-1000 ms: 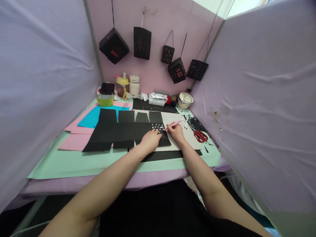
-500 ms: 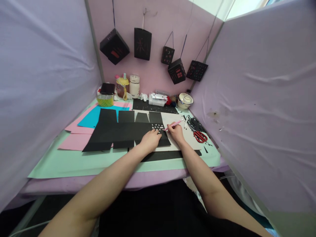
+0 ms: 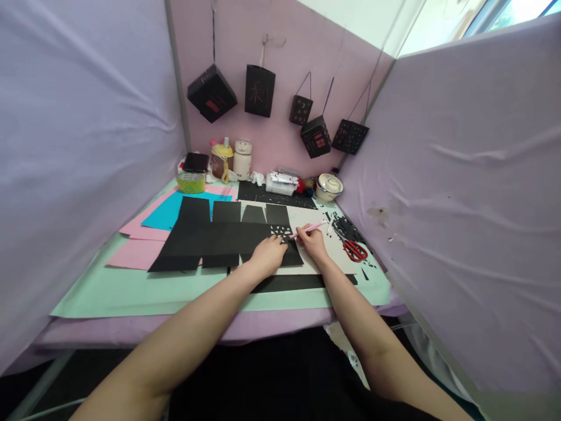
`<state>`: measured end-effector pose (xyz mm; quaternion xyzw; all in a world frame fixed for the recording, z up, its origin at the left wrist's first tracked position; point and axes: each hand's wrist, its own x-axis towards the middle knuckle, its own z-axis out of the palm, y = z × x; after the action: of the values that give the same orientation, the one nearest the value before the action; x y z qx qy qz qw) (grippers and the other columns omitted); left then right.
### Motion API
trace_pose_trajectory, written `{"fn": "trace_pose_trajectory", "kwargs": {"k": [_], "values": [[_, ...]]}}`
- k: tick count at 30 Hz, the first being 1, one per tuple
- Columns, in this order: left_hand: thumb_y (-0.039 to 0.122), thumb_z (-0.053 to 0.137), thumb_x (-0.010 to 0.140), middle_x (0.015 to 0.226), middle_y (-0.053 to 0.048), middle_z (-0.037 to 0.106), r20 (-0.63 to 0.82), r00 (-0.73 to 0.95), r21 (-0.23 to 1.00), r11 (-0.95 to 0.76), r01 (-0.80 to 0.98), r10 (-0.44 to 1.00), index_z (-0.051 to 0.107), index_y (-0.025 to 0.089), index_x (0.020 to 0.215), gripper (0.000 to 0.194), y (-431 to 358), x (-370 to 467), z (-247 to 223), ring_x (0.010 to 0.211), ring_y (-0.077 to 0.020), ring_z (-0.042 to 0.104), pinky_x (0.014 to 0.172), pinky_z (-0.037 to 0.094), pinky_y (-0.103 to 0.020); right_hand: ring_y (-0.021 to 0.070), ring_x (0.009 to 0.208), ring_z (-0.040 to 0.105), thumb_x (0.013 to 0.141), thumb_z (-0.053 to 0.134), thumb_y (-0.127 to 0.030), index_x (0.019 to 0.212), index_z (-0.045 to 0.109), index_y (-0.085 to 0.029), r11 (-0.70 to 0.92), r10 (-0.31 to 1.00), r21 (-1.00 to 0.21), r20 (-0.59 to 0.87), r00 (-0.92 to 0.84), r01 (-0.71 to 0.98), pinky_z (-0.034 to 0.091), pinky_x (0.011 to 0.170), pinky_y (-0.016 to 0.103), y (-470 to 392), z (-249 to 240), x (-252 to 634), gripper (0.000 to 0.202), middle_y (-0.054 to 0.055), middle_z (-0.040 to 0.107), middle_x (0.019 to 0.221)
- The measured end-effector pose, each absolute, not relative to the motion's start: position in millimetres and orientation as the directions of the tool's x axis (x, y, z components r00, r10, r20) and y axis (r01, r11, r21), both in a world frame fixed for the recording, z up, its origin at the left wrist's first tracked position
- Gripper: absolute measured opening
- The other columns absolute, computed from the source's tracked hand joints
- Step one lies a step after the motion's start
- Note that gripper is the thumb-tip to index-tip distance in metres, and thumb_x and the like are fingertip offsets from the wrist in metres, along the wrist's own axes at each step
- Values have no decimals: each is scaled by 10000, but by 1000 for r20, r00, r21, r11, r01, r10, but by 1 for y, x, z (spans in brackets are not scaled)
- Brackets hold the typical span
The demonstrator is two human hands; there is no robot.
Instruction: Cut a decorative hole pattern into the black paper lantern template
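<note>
A long black card sheet (image 3: pixel 219 240) with slit flaps along both edges lies across the table. Small triangular cut-outs (image 3: pixel 280 230) pattern its right-hand panel. My left hand (image 3: pixel 268 255) rests flat on the card just below these holes, fingers stretched out. In my right hand (image 3: pixel 310 241) is a slim pink craft knife (image 3: pixel 313 227), gripped like a pen. Its tip meets the card at the right side of the cut-outs, though the blade is too small to make out. Under the card's right part lies a pale board (image 3: pixel 335 257).
Red-handled scissors (image 3: pixel 355 251) and black paper scraps (image 3: pixel 348 228) lie at right. Pink paper (image 3: pixel 135 252) and blue paper (image 3: pixel 160 211) stick out at left. Behind stand a tape roll (image 3: pixel 191 182), a white bottle (image 3: pixel 242 159) and a bowl (image 3: pixel 328 186). Black paper lanterns (image 3: pixel 260 90) hang above.
The camera view has tilted slightly upward, so the lanterns sit lower in the picture. The knife tip has shifted a little at the cut-outs; my left hand stays on the card.
</note>
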<state>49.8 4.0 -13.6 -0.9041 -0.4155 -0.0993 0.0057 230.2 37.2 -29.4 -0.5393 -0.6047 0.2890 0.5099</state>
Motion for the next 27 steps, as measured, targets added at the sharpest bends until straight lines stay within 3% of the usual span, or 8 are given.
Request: {"fn": "trace_pose_trajectory", "kwargs": {"k": [10,27], "values": [[82,443,878,1163,-149,633,177,638,50,-654,755,750,676,135,1101,327,5,51,-15,1126,-278,555,922,455,-365,134,527,528,810,601,-438,624,604,-185,258,953,-890,298,51,376,403,550,252,33,-24,228,315,18,631,580],[69,446,868,1157,-150,632,177,633,49,-650,759,753,672,135,1107,336,5,52,-15,1128,-270,550,933,443,-361,143,522,538,805,588,-405,599,557,-199,287,939,-868,339,63,405,403,565,259,38,-28,229,293,8,624,569]]}}
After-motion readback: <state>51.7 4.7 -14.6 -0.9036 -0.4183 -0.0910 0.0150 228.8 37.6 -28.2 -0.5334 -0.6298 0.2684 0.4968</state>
